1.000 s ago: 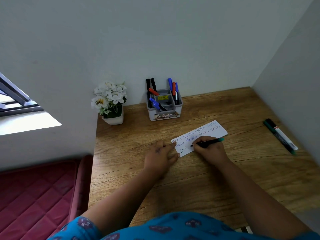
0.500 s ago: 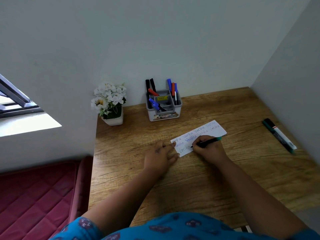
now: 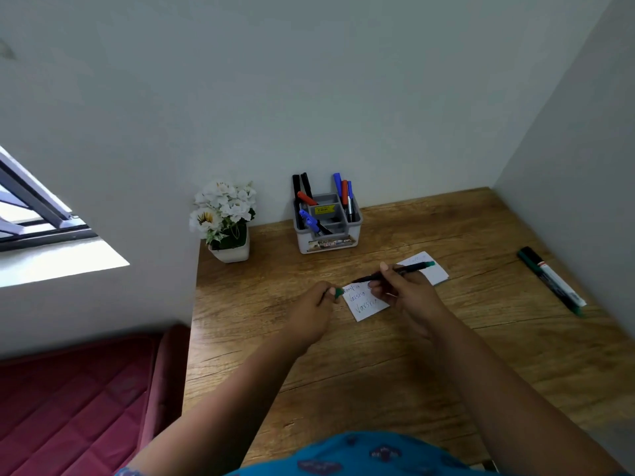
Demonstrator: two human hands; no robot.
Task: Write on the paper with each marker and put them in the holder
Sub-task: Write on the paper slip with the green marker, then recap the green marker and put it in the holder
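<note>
Wooden desk [image 3: 378,372] in a pale corner, holder [image 3: 328,223] at the wall. We risk smearing ink – the bare tip hovers over the paper [image 3: 366,302] if recapping misses. Our right hand [image 3: 407,295] grips the green marker [image 3: 395,271] just above the sheet; our left hand [image 3: 314,309] pinches its cap [image 3: 339,293], close beside – two markers [image 3: 551,281] lie well apart

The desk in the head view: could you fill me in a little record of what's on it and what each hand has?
Left hand: pinches green cap
Right hand: holds green marker, uncapped, above paper
Paper: handwritten lines, partly hidden by right hand
Holder: grey, holds black, red and blue markers
Spare markers: lie capped on desk, far right
Flower pot: left of holder, by wall
</note>
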